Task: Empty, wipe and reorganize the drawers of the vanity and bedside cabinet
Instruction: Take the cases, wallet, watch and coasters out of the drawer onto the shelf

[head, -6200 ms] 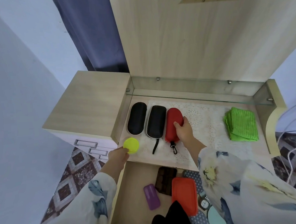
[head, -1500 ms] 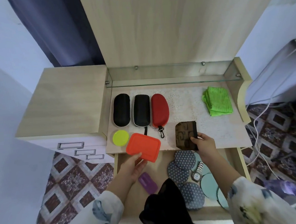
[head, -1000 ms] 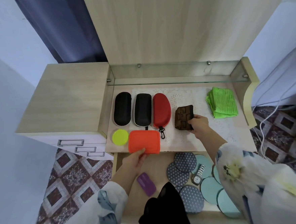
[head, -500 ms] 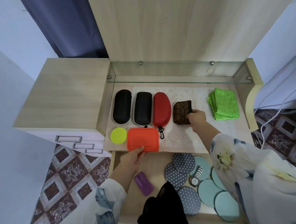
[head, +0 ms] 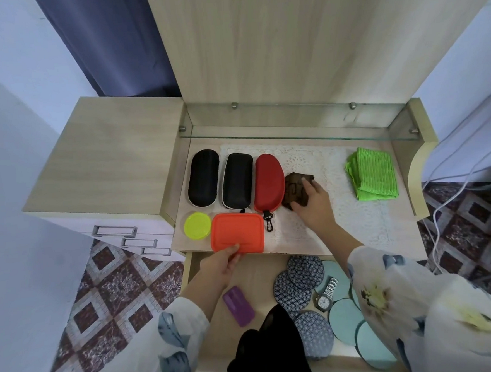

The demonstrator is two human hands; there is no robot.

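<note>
The vanity top (head: 404, 232) was softly, evenly lit; straight edges were bowed by wide-angle distortion, and the right sleeve (head: 451, 316) was slightly blurred.

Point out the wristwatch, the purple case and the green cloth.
wristwatch (head: 323, 301), head view, on its dial.
purple case (head: 238, 306), head view, middle of its top.
green cloth (head: 372, 173), head view, centre of top fold.

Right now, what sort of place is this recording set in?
Probably a bedroom at home: a wooden vanity with a glass shelf, its open drawer holding a wristwatch and coasters, a low bedside cabinet beside it, a dark curtain behind.
</note>
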